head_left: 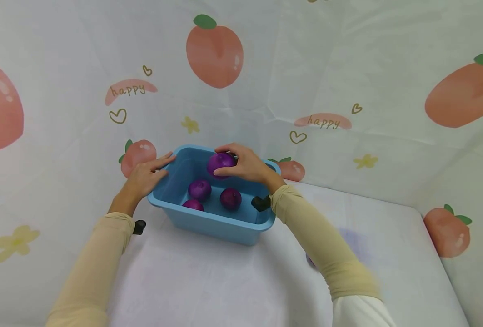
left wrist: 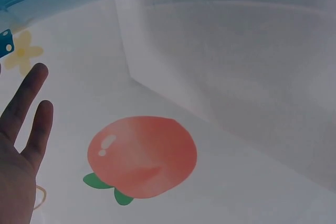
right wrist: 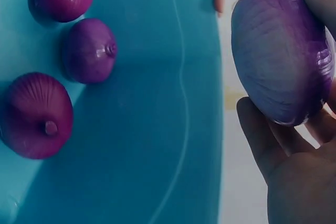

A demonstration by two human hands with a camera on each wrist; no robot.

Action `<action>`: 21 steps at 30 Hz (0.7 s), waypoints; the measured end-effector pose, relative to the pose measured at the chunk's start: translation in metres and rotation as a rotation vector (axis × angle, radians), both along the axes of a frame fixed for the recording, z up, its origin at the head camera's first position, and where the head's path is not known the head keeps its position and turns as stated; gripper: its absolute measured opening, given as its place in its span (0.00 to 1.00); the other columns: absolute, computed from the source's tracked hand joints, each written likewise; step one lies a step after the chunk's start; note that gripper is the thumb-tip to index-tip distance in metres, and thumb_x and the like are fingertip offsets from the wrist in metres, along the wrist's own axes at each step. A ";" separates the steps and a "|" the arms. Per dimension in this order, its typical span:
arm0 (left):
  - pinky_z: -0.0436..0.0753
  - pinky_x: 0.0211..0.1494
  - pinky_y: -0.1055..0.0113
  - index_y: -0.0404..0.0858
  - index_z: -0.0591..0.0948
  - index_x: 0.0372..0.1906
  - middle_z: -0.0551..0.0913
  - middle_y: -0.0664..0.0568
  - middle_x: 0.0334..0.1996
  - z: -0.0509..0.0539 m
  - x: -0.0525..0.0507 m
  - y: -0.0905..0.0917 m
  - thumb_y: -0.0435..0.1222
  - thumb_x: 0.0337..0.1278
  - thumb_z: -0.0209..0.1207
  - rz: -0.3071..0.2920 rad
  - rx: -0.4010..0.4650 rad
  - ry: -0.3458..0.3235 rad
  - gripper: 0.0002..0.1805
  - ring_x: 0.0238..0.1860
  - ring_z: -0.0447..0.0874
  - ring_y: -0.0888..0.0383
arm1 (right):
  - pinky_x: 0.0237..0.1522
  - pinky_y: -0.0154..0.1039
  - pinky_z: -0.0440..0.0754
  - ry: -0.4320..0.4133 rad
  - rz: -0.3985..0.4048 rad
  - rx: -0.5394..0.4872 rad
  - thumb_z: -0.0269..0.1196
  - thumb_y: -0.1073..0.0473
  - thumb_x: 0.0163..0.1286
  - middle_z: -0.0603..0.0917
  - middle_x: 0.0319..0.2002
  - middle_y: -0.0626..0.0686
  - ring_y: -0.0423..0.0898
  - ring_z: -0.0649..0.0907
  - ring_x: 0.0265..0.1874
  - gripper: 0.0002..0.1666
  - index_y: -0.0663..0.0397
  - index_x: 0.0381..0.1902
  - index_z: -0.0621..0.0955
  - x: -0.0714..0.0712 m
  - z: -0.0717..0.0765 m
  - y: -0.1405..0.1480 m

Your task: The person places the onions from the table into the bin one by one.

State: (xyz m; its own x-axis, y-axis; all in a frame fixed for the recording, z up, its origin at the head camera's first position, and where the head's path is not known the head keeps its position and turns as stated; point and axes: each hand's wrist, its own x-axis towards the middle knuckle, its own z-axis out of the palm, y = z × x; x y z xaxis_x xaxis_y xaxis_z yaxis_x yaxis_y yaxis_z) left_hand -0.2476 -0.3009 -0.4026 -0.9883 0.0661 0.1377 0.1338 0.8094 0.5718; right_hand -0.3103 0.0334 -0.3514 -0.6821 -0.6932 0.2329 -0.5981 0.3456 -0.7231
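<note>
My right hand (head_left: 245,164) grips a purple onion (head_left: 221,164) over the back part of a blue basin (head_left: 212,229). In the right wrist view the thumb and fingers of the right hand (right wrist: 302,177) curl round that onion (right wrist: 281,53). Several more purple onions lie on the basin floor: one at the left (head_left: 200,189), one near the middle (head_left: 231,199) and one by the near wall (head_left: 193,205). My left hand (head_left: 143,178) rests on the basin's left rim with its fingers extended; in the left wrist view two fingers of the left hand (left wrist: 21,150) show straight.
Another purple thing (head_left: 311,261) lies on the white tabletop (head_left: 192,281), mostly hidden behind my right forearm. A white cloth backdrop (head_left: 245,109) printed with peaches, flowers and words rises behind and beside the basin.
</note>
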 end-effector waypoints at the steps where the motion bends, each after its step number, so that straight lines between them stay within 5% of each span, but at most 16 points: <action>1: 0.74 0.69 0.35 0.58 0.67 0.76 0.66 0.56 0.78 0.000 0.000 0.000 0.45 0.74 0.46 0.001 -0.001 0.003 0.28 0.73 0.71 0.36 | 0.55 0.39 0.86 -0.007 0.005 0.004 0.74 0.48 0.62 0.80 0.63 0.51 0.46 0.80 0.58 0.39 0.52 0.69 0.75 -0.001 -0.002 -0.004; 21: 0.77 0.67 0.36 0.60 0.67 0.76 0.66 0.59 0.78 -0.002 -0.001 0.000 0.46 0.74 0.47 0.026 -0.003 -0.005 0.28 0.76 0.66 0.37 | 0.62 0.43 0.82 -0.147 0.002 0.029 0.72 0.44 0.63 0.77 0.67 0.49 0.46 0.80 0.60 0.43 0.51 0.72 0.72 -0.007 -0.029 -0.039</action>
State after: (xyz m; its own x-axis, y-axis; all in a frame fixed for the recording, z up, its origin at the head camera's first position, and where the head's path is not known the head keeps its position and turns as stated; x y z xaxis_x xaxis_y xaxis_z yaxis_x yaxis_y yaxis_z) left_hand -0.2489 -0.3007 -0.4042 -0.9903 0.0411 0.1327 0.1101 0.8145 0.5697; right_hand -0.3175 -0.0053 -0.3807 -0.7058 -0.6997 0.1106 -0.4873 0.3662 -0.7928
